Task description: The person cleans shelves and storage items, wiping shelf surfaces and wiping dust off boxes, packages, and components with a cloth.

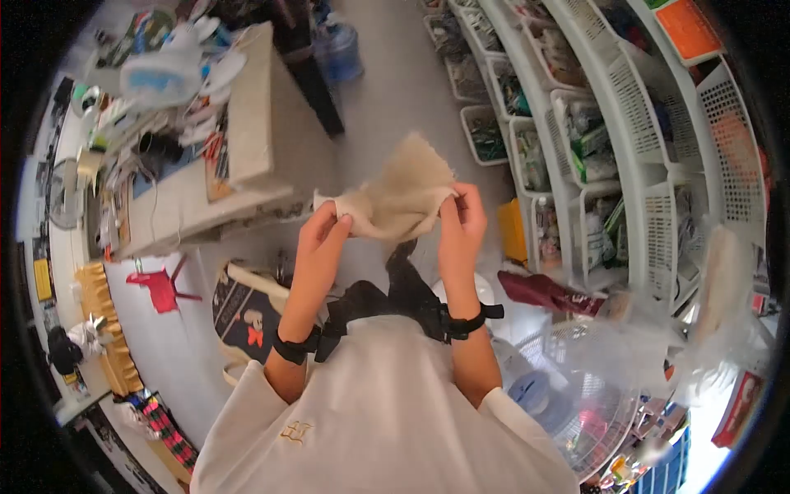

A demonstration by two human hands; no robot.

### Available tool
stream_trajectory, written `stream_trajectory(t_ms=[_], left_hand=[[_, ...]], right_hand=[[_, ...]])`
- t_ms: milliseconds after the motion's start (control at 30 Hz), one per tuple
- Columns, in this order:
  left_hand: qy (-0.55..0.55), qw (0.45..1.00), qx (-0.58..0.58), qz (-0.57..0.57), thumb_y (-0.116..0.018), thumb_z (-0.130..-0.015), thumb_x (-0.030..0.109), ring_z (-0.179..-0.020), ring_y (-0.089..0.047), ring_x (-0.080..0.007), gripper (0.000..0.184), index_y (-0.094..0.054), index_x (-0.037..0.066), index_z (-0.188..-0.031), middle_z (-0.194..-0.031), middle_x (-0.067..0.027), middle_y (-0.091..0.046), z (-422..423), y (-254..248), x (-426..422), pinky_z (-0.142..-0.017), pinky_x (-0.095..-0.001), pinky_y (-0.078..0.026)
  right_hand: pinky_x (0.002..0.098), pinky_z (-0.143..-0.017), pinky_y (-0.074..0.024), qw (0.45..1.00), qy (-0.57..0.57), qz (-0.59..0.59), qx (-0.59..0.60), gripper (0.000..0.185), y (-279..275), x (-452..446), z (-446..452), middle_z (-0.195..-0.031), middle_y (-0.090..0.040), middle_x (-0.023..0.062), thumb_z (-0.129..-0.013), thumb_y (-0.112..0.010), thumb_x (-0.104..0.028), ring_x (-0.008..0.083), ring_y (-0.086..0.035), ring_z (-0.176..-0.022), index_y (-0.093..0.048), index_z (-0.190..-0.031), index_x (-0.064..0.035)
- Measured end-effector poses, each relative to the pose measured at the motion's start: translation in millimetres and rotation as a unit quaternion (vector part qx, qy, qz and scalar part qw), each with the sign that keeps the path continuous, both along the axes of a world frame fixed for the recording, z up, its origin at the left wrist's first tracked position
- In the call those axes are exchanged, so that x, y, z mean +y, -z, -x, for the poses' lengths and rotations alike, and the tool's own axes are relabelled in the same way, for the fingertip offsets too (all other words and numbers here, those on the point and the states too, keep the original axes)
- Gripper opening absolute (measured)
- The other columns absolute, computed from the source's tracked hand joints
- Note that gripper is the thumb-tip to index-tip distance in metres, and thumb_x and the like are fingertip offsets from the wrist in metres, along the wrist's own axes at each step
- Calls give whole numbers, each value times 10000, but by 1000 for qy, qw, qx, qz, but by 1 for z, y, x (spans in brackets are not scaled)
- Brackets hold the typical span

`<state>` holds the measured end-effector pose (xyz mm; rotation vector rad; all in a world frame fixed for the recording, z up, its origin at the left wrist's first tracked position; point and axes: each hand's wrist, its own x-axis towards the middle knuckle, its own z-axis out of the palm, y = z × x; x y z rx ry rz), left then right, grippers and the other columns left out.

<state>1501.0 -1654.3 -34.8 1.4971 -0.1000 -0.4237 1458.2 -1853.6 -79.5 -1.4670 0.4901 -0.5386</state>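
A beige cloth (395, 193) is stretched between my two hands in front of my body, its far end hanging out over the floor. My left hand (325, 230) pinches the cloth's left corner between thumb and fingers. At the right corner, my right hand (462, 216) grips the fabric in the same way. The cloth sags in the middle, and its far edge looks blurred. Black straps circle both my wrists.
A cluttered table (251, 107) stands at the left. Shelves with white baskets (588, 140) line the right. A fan (568, 395) is at lower right, a dark bag (251, 317) at lower left, and a water jug (339, 53) beyond the table.
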Motion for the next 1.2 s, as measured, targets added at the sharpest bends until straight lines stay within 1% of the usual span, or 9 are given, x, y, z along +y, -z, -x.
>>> stream_trajectory(t_ms=[167,533,600,733,800,900,1000,1100,1200], left_hand=[[1,1000,-22,-7,-551,-995,128,-890,-573,-102,151,-606,-7,-1033,-926,-11,-619,-81,-5,-64,-836,-277,-473],[-1,1000,-29,4,-546,-1008,195,-913,-581,-97,210,-628,7,-1056,-966,-12,-636,-280,10,-185,-842,-289,-483],[10,1000,-19,14,-545,-1009,245,-891,-542,-80,238,-626,28,-1060,-951,19,-608,-326,13,-207,-827,-269,-455],[11,1000,2,15,-543,-1013,212,-832,-558,-66,201,-612,26,-1044,-926,10,-614,-436,14,-240,-722,-251,-467],[5,999,-35,-33,-536,-1018,192,-759,-586,-64,185,-605,24,-1049,-897,1,-631,-490,-1,-257,-618,-245,-485],[1,998,-70,0,-531,-1022,188,-669,-574,-45,168,-588,31,-1045,-836,2,-627,-559,-16,-283,-513,-219,-445],[24,999,-33,-26,-533,-1020,178,-634,-578,-44,156,-581,33,-1054,-772,1,-630,-621,-32,-298,-504,-214,-449],[-8,1000,-5,29,-542,-1015,172,-589,-584,-56,161,-584,31,-1083,-737,-6,-647,-677,-29,-323,-493,-221,-447],[-46,997,-46,28,-555,-1007,175,-544,-586,-76,172,-589,30,-1094,-742,-28,-666,-739,-20,-349,-434,-233,-422]], right_hand=[[252,-767,-471,999,32,5,39,128,-19,-79,-52,-965,-612,24,-977,-538,-79,83,-558,-867,-594,-1066,-5],[264,-724,-481,994,84,-18,67,111,-10,-197,-202,-946,-604,20,-991,-524,-87,81,-553,-821,-572,-1057,-10],[244,-681,-448,991,113,39,55,130,-5,-220,-246,-881,-598,10,-953,-561,-85,75,-544,-785,-592,-1057,-12],[237,-630,-422,981,101,128,108,143,-26,-261,-337,-846,-593,6,-929,-593,-80,72,-527,-737,-608,-1053,-11],[239,-623,-427,985,93,108,99,140,-32,-281,-388,-839,-599,6,-927,-597,-71,69,-531,-727,-613,-1052,-12],[237,-613,-438,985,72,119,106,131,-43,-302,-461,-808,-608,6,-924,-599,-56,64,-548,-700,-620,-1047,-14],[235,-594,-448,986,89,98,102,124,-59,-310,-518,-773,-618,7,-925,-599,-50,59,-567,-673,-623,-1042,-17],[238,-560,-446,990,86,71,88,122,-54,-330,-573,-752,-623,11,-926,-602,-52,60,-568,-633,-624,-1041,-17],[236,-527,-437,993,68,51,80,117,-47,-353,-629,-744,-626,14,-931,-601,-57,59,-555,-595,-627,-1037,-12]])
